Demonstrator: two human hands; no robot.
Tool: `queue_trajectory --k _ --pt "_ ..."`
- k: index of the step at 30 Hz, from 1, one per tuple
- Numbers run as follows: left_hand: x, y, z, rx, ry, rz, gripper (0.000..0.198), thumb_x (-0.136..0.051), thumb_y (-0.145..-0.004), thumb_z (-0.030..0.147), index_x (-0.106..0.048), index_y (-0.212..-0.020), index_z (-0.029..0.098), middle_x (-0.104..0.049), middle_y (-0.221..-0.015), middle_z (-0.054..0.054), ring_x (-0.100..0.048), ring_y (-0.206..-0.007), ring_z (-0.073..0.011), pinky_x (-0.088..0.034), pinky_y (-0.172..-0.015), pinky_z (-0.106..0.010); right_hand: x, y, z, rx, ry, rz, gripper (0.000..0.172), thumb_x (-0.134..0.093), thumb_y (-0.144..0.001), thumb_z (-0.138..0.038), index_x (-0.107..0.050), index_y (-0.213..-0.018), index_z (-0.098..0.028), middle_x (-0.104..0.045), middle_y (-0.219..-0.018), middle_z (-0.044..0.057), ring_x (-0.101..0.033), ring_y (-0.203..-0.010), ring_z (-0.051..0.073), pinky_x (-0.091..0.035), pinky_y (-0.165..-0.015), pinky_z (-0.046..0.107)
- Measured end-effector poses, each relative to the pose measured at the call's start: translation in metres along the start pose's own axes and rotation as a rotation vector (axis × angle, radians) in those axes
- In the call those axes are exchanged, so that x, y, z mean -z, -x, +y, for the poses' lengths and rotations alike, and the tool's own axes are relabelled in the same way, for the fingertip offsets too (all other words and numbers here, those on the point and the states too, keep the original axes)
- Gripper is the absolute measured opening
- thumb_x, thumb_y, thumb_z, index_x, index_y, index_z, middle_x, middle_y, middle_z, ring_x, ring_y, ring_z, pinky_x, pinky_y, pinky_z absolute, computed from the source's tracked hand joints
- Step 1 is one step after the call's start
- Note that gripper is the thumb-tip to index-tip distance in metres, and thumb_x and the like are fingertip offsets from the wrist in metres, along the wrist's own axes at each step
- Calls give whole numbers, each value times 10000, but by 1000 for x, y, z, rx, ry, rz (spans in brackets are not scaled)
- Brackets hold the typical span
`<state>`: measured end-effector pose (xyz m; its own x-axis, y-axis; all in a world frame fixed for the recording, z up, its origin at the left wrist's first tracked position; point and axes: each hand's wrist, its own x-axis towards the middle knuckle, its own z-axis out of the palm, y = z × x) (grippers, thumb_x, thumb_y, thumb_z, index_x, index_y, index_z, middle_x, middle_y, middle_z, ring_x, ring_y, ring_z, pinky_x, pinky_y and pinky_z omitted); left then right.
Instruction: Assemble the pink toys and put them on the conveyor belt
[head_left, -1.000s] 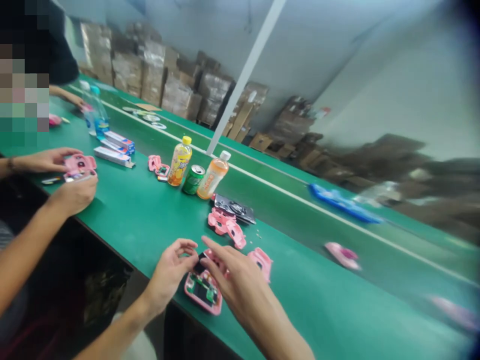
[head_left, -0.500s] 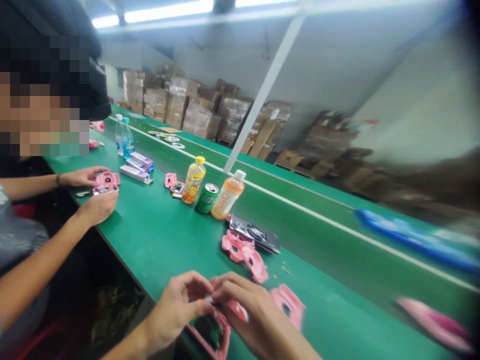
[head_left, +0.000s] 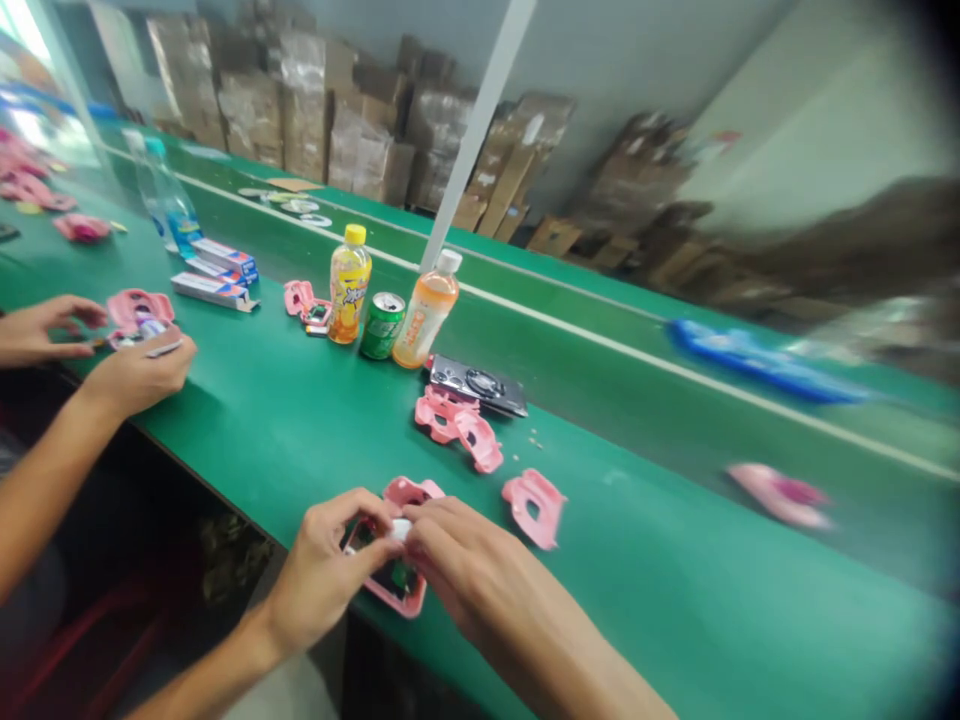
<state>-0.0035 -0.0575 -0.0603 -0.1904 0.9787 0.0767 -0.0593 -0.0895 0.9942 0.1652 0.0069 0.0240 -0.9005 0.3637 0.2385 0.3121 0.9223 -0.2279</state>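
The pink plastic shells (head_left: 532,508) on the near side look smooth and faintly glossy, while the green bench mat (head_left: 675,560) is matt. Farther off, the green soda can (head_left: 382,325) is shiny metal, the juice bottle (head_left: 426,322) is glossy plastic, and the stacked cartons (head_left: 360,150) are dull brown cardboard, partly wrapped in glossy film.

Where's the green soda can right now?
In the head view, the can stands on the green bench between the yellow-capped bottle and the orange-capped bottle.
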Motion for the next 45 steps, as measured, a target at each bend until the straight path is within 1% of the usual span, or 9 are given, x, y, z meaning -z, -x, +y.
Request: queue_trajectory --k 4,7,9,15,19,23,32,40,45 --pt "6 1 0 -3 -22 -61 224 -730 -883 412 -733 -1015 231 -745 -1011 -67 -692 -973 -233 -524 -899 -290 4 3 -1 -36 -78 33 340 -487 -946 -10 -671 -1185 -167 -752 -1054 85 -699 -976 214 -623 -822 320" --pt "16 3 4 -85 -88 -90 436 -680 -908 468 -676 -1285 250 -652 -1361 -121 -602 -1261 -303 -469 -1080 -368 5 8 0 -98 -129 129 289 -512 -976 -64 -727 -1098 -213 -778 -1021 55 -722 -963 203 -636 -786 298" --pt "22 4 6 -177 -269 -83 421 -634 -949 418 -644 -1348 286 -586 -1451 -101 -537 -1336 -294 -438 -1126 -401 2 13 -1 -140 -150 193 261 -527 -993 -99 -740 -1084 -222 -789 -983 44 -734 -932 195 -643 -765 290" --pt "24 2 3 -431 -627 -167 266 -448 -1041 175 -670 -1166 253 -667 -1076 -40 -653 -990 -159 -553 -859 -275 -27 27 -16 -156 -188 346 243 -539 -988 -86 -722 -1119 -177 -786 -985 45 -730 -897 171 -656 -787 276" --pt "23 1 -3 -481 -689 -157 254 -438 -1038 121 -625 -1183 214 -656 -1138 -46 -642 -1044 -145 -542 -912 -254 -39 37 -27 -179 -37 244 302 -477 -976 -14 -711 -1137 -117 -776 -1073 81 -726 -989 187 -637 -939 317" --pt "25 2 -7 -501 -697 -165 215 -458 -1032 106 -617 -1145 196 -653 -1150 -43 -618 -1064 -137 -513 -955 -241 -37 41 -31 -189 120 159 362 -377 -1009 -13 -716 -1124 -66 -768 -1106 114 -718 -1045 210 -619 -973 317" --pt "26 4 -15 -607 -815 -168 194 -507 -1004 72 -622 -1149 130 -647 -1183 -102 -611 -1073 -178 -499 -984 -298 -39 33 -32 -231 247 154 425 -335 -993 -4 -755 -1043 -53 -780 -1089 93 -719 -1018 218 -596 -977 292" --pt "39 -2 -11 -679 -888 -416 263 -544 -999 159 -595 -1253 117 -580 -1309 -171 -583 -1173 -250 -566 -936 -367 -47 36 -44 -252 435 74 444 -330 -937 -10 -732 -1128 -8 -742 -1169 157 -657 -1086 298 -576 -936 361" --pt "40 -2 -9 -771 -961 -407 276 -585 -938 40 -609 -1201 123 -562 -1316 -199 -585 -1158 -280 -563 -914 -420 -56 41 -55 -411 466 143 432 -347 -966 -42 -716 -1190 -50 -674 -1114 169 -557 -1093 299 -544 -909 399"
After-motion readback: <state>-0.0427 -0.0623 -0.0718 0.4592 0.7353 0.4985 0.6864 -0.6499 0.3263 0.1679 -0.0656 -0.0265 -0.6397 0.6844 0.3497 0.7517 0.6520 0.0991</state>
